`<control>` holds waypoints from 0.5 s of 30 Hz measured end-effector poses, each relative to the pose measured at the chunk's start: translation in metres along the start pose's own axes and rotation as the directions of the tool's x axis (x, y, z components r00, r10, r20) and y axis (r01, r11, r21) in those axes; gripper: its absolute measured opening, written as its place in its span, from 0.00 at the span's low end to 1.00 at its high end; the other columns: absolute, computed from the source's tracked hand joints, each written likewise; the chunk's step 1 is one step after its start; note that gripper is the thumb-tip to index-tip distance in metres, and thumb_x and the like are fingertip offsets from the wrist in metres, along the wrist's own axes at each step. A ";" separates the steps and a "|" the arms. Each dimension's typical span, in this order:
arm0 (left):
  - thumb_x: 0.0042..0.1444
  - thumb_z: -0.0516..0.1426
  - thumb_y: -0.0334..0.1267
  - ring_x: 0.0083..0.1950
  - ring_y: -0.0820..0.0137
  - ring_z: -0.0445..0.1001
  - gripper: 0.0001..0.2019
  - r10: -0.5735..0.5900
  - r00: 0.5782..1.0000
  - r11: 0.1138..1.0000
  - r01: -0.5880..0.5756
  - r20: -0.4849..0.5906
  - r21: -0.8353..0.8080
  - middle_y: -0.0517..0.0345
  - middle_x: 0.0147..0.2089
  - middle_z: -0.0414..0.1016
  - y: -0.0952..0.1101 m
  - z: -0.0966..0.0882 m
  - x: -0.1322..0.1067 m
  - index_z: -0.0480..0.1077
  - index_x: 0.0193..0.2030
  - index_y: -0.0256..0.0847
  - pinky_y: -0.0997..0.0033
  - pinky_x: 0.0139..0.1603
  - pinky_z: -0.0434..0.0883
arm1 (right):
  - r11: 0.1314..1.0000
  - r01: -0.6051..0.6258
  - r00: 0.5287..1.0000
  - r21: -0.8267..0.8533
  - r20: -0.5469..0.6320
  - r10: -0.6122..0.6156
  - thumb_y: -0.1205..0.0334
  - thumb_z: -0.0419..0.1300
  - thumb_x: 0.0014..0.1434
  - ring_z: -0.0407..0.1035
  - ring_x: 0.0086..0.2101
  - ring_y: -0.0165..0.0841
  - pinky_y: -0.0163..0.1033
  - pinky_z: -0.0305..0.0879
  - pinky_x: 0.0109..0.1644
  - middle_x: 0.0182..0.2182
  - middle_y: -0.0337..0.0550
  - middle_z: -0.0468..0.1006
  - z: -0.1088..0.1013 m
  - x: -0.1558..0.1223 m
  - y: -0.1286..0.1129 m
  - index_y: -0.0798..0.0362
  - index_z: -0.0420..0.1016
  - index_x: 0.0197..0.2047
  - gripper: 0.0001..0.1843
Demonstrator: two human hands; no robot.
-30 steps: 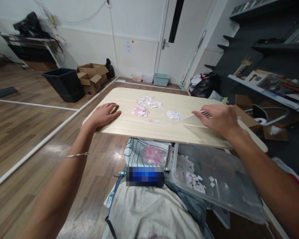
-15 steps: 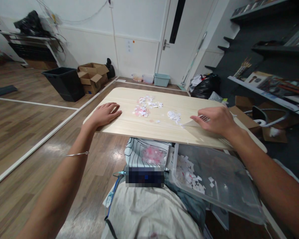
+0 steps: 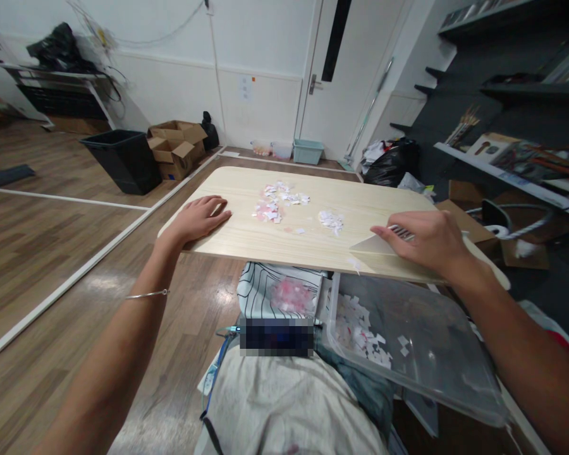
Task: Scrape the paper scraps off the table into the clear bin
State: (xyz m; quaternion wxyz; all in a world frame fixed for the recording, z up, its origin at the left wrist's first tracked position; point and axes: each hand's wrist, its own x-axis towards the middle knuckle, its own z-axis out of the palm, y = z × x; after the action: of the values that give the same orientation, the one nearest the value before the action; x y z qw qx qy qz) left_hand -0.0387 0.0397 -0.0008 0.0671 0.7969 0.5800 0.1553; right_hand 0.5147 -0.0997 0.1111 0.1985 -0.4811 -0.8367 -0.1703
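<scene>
My left hand (image 3: pixel 200 218) rests on the left end of a pale wooden board (image 3: pixel 237 234), its fingers spread and holding nothing. My right hand (image 3: pixel 424 240), over the board's right part, is closed around a thin, pale flat card (image 3: pixel 372 245); a striped bit shows beside the thumb. A few paper scraps (image 3: pixel 354 263) lie at the board's near edge, just below the card's tip. Left of the card is a small pile of white scraps (image 3: pixel 330 220). Farther left sits a bigger heap of white and pink scraps (image 3: pixel 269 211).
A clear plastic bin (image 3: pixel 436 354) with many white pieces stands under the board's near edge. Beside it is a striped cloth bag (image 3: pixel 256 291) with pink bits. A black trash can (image 3: pixel 128 164) and cardboard boxes (image 3: pixel 177 142) stand at left; shelves (image 3: pixel 516 180) line the right.
My right hand has moved slightly right and toward me with the card. Scraps near the card's tip have shifted to the board's near edge. My left hand stays put.
</scene>
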 end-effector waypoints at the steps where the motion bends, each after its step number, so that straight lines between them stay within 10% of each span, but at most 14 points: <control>1: 0.82 0.52 0.70 0.90 0.41 0.75 0.40 0.001 1.000 1.000 -0.001 0.003 0.000 0.42 0.90 0.79 0.000 0.000 0.000 0.82 0.83 0.47 0.42 0.93 0.69 | 1.000 -0.002 1.000 -0.015 0.009 0.002 0.36 0.62 0.86 0.79 0.30 0.47 0.50 0.56 0.38 0.26 0.50 0.85 0.003 0.003 -0.003 0.43 0.77 0.28 0.34; 15: 0.82 0.52 0.69 0.90 0.40 0.75 0.40 0.002 1.000 1.000 -0.002 0.002 -0.012 0.41 0.91 0.79 -0.001 0.000 0.000 0.82 0.84 0.46 0.40 0.93 0.70 | 0.998 0.039 0.999 -0.056 -0.012 -0.040 0.40 0.65 0.85 0.81 0.34 0.48 0.51 0.56 0.40 0.29 0.52 0.87 0.016 0.041 -0.018 0.45 0.81 0.30 0.31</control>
State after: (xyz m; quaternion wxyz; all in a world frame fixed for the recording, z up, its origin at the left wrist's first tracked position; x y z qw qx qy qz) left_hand -0.0395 0.0403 -0.0015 0.0724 0.7972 0.5782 0.1579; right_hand 0.4775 -0.0706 0.1156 0.1869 -0.4689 -0.8396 -0.2007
